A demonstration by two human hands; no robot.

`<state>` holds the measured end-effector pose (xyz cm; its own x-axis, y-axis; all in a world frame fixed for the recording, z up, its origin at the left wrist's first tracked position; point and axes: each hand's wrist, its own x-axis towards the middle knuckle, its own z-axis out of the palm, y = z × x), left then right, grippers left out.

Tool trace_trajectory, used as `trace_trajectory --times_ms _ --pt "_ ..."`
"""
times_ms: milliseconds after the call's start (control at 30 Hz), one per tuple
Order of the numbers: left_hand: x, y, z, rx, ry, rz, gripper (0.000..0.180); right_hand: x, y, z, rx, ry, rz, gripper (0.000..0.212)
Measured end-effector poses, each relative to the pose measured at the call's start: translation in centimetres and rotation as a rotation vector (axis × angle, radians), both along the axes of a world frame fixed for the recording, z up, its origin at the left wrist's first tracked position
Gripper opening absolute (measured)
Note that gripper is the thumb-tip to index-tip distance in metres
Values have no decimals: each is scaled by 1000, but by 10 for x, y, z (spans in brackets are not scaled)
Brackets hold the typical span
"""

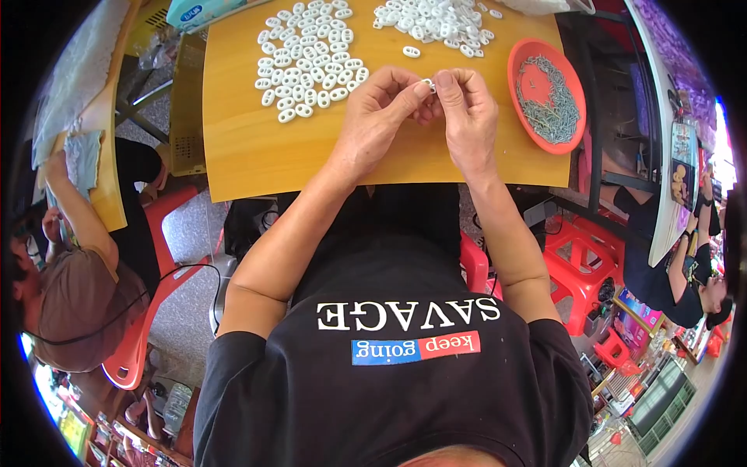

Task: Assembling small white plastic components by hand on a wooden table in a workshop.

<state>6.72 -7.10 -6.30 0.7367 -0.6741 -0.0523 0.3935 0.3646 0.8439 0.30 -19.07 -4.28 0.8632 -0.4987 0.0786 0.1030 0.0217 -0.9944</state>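
My left hand [379, 117] and my right hand [469, 121] meet above the table's middle. Both pinch one small white oval plastic piece [429, 83] between thumbs and fingertips, which cover most of it. Whether a screw is in it I cannot tell. To the left lie many flat white oval pieces with two holes [311, 66], spread in a single layer. Beyond my hands is a heaped pile of similar white pieces [440, 23], and one loose white piece [411, 52] lies apart. Right of my right hand stands a red plastic bowl [517, 58] of small grey metal screws [560, 101].
The yellow wooden table [257, 156] ends just before my body. A tissue pack [204, 11] rests at its far left corner. Red stools [580, 261] stand to the right and a red chair [152, 303] to the left. People sit at neighbouring tables on both sides.
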Motion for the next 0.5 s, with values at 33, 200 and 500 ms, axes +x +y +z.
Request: trace_trajectory --times_ms 33,200,500 --pt "0 0 0 2 -2 1 15 0 1 -1 31 -16 -15 24" --pt "1 0 1 -8 4 6 17 3 4 -1 125 -36 -33 25" --pt "0 -1 0 -21 20 16 14 3 5 -7 138 -35 -56 24"
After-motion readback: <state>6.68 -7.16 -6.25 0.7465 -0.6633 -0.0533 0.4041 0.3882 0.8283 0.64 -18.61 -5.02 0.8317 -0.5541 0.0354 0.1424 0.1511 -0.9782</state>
